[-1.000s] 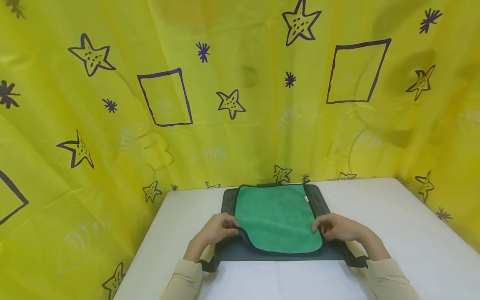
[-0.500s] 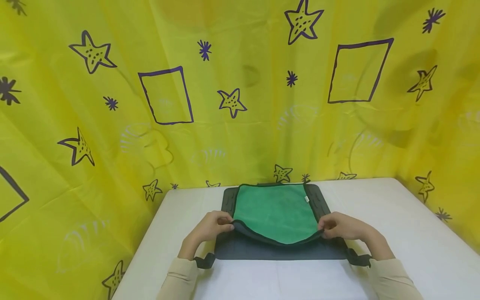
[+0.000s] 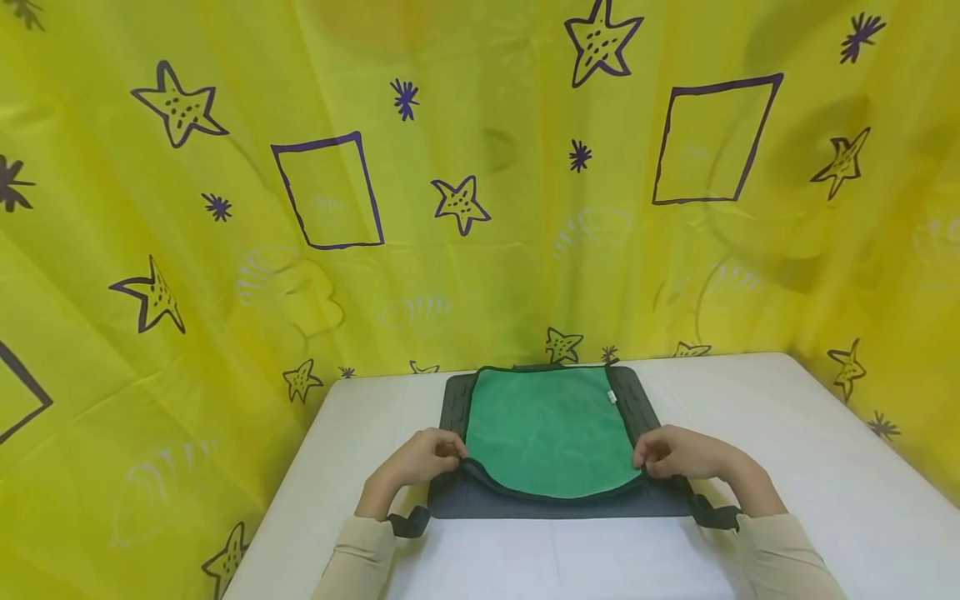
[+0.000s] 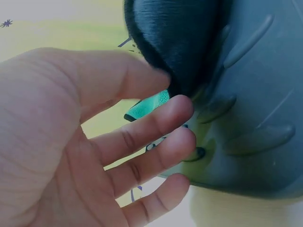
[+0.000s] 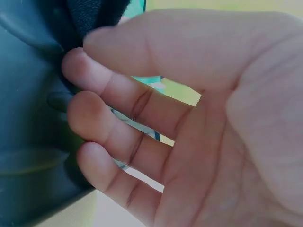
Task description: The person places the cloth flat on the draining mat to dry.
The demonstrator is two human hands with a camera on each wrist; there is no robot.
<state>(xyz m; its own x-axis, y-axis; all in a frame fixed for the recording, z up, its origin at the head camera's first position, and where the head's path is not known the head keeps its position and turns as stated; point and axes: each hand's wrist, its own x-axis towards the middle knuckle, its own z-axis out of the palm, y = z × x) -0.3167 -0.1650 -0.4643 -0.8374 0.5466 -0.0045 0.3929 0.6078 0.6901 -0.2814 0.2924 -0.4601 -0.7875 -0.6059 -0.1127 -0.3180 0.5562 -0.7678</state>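
Note:
A green cloth (image 3: 551, 433) with dark edging and a small white tag lies over a dark grey board (image 3: 555, 508). Its near edge is raised at the corners and sags in the middle. The left hand (image 3: 422, 458) pinches the near left corner between thumb and index finger; the left wrist view shows the cloth's dark underside (image 4: 170, 38) there, other fingers spread below. At the near right corner, the right hand (image 3: 686, 454) pinches the dark hem (image 5: 90, 16) close over the board, its remaining fingertips near the board's surface.
The board has raised ridges (image 4: 248, 42) and rests on a white table (image 3: 757, 417). A yellow curtain (image 3: 480, 283) printed with stars hangs behind and at both sides. Dark straps (image 3: 410, 522) circle both wrists below beige sleeves (image 3: 356, 554).
The hands have spread slightly apart, the right one shifting to the cloth's near right corner. The cloth's near edge rose off the board, then sank partway back.

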